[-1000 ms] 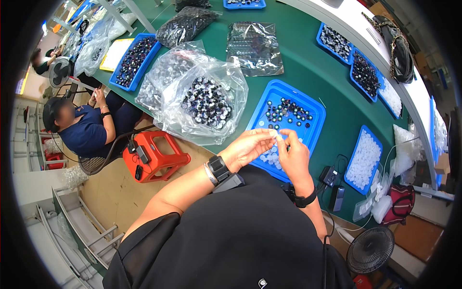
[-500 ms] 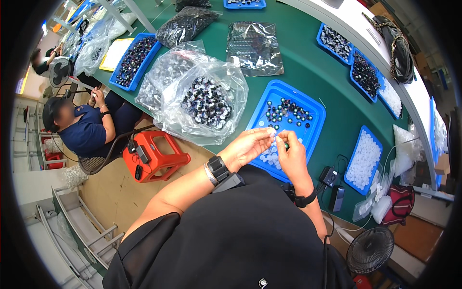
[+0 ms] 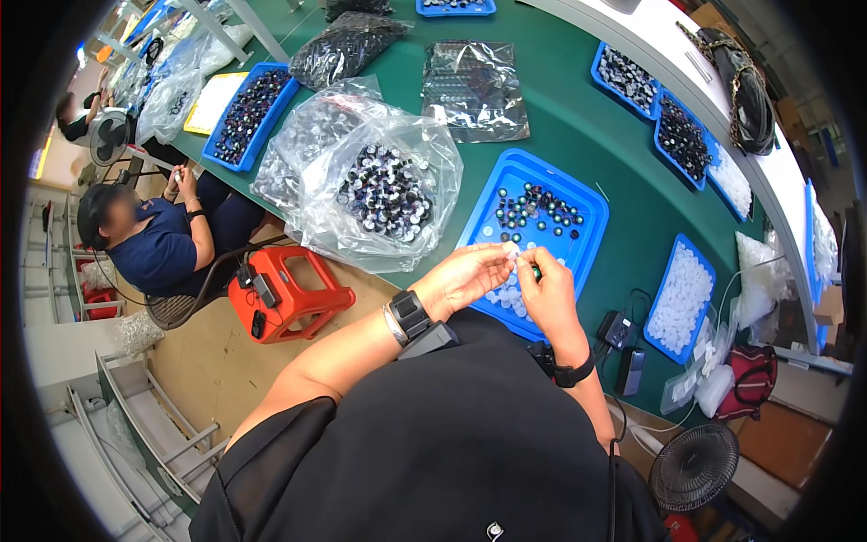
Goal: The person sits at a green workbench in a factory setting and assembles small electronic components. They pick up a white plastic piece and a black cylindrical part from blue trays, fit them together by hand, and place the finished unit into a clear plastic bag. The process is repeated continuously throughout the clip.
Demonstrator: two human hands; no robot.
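My left hand and my right hand meet above the near part of a blue tray. The left fingertips pinch a small white round piece, and the right fingertips press close against its side. Between the right thumb and fingers a small dark green round part shows, largely covered. At the tray's far end lie several dark caps with shiny greenish tops. Loose white discs lie in its near end, partly hidden under my hands.
Left of the tray, an open clear bag holds dark-and-white caps. Beyond are a flat plastic bag and a dark filled bag. A tray of white pieces stands right, near a black adapter. A person sits left, near a red stool.
The whole view has shifted very slightly. Both hands stay together over the tray in nearly the same pinch, with only tiny finger movement.
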